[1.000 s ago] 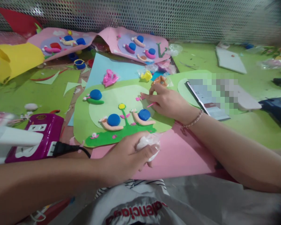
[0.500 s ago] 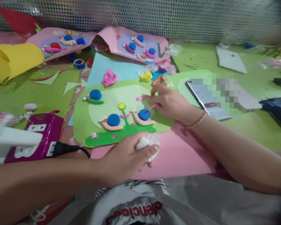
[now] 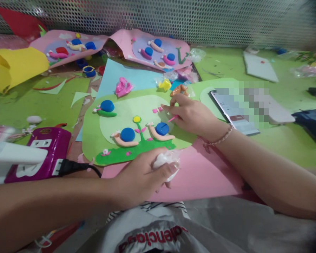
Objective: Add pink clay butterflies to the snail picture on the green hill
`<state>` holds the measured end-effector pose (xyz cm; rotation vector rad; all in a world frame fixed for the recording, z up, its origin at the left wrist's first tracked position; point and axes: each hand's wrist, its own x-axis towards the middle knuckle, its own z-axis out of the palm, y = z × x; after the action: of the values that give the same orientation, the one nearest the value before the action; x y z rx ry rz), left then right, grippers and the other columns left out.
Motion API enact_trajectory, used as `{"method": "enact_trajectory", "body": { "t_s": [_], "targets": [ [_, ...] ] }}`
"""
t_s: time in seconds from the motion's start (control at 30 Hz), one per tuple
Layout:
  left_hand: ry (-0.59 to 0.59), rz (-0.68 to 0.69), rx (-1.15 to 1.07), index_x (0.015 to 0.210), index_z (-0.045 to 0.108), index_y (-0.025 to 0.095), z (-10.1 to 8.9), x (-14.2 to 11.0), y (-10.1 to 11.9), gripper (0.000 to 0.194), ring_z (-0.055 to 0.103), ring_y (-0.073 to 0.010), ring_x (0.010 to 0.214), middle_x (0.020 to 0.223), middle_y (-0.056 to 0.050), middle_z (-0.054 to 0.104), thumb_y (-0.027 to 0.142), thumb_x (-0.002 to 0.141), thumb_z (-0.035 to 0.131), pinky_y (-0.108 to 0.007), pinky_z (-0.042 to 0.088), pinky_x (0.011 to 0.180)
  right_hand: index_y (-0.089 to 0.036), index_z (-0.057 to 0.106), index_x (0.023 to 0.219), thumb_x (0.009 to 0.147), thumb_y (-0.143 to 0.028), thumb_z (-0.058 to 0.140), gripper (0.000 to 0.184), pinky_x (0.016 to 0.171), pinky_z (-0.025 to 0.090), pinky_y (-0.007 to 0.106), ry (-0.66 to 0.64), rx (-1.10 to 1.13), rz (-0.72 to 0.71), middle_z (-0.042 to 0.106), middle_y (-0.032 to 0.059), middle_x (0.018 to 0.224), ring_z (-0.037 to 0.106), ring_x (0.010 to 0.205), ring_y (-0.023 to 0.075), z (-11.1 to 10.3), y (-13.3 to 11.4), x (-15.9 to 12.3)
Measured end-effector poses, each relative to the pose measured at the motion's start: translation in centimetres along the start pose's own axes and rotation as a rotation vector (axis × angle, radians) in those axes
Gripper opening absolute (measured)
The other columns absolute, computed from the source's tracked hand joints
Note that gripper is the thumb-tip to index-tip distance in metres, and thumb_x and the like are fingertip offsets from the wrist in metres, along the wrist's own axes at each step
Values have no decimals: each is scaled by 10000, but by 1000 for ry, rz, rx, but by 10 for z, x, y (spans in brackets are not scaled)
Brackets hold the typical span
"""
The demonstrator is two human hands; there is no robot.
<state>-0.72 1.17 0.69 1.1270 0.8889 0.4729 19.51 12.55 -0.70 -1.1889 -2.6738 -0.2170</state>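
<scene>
In my left hand (image 3: 150, 168) is a lump of white clay (image 3: 162, 160) in clear plastic, pinched under the thumb. My right hand (image 3: 188, 112) holds a thin pink stick (image 3: 173, 118) that juts out below the fingers. Its index fingertip is at small pink clay pieces (image 3: 158, 109) on the green paper picture (image 3: 91, 130); whether it touches them I cannot tell. On that picture are clay snails with blue shells: one with a green body (image 3: 107, 107), one at the middle (image 3: 126, 136) and one nearest my right hand (image 3: 162, 130). Between the latter two stands a yellow clay flower (image 3: 137, 119).
Pink (image 3: 123, 87), yellow (image 3: 164, 84) and brown clay lumps (image 3: 179, 90) lie behind the picture. To the right are a phone (image 3: 233, 112) and a glue gun (image 3: 310, 121). A purple power strip (image 3: 61, 138) with a black plug stands left. Finished snail pictures (image 3: 125, 47) lean at the back.
My right index fingertip has shifted very slightly, and a little more of the pink clay pieces shows. My left hand keeps its place and its hold on the white clay.
</scene>
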Motion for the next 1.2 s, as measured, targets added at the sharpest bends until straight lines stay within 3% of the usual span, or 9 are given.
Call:
{"method": "enact_trajectory", "body": {
  "t_s": [0.47, 0.93, 1.0, 1.1, 1.13, 1.2],
  "targets": [
    [-16, 19, -27, 877, 509, 189, -2, 0, -2, 315, 418, -21, 476, 634, 73, 529, 504, 886, 507, -86, 334, 405, -161, 650, 1183, 898, -214, 353, 415, 512, 262, 258, -62, -24, -13, 562, 137, 1050, 481, 668, 132, -6, -5, 0],
    [-17, 33, -7, 867, 496, 191, -2, 1, -3, 349, 404, -21, 462, 627, 67, 521, 539, 873, 506, -77, 313, 376, -192, 647, 1192, 867, -187, 368, 429, 511, 323, 264, -25, 4, 0, 562, 124, 1025, 514, 678, 151, -3, -3, 0],
    [-19, 35, -7, 872, 496, 192, -2, 0, -4, 351, 400, -23, 462, 631, 64, 520, 542, 872, 506, -78, 316, 375, -177, 655, 1169, 859, -174, 381, 413, 551, 382, 286, 24, 63, -14, 563, 123, 1016, 535, 729, 167, -3, 0, 0],
    [-6, 41, -2, 876, 504, 188, -2, 0, -5, 354, 394, -27, 465, 638, 59, 517, 542, 872, 507, -83, 315, 375, -145, 681, 1062, 854, -152, 428, 328, 682, 462, 342, 210, 305, -53, 573, 108, 929, 552, 806, 176, -13, -1, 0],
    [-3, 42, -2, 882, 507, 186, -2, 1, -5, 361, 398, -27, 466, 638, 57, 517, 547, 870, 507, -85, 315, 376, -141, 690, 990, 855, -151, 454, 272, 707, 470, 343, 288, 422, -80, 577, 89, 856, 550, 788, 164, -19, -4, -1],
    [11, 34, -3, 916, 513, 182, -1, 1, -5, 379, 412, -29, 469, 642, 53, 524, 557, 864, 507, -91, 321, 383, -140, 666, 883, 860, -159, 511, 158, 679, 470, 292, 315, 641, -97, 583, 54, 761, 545, 735, 130, -34, -14, -4]
  ]
}}
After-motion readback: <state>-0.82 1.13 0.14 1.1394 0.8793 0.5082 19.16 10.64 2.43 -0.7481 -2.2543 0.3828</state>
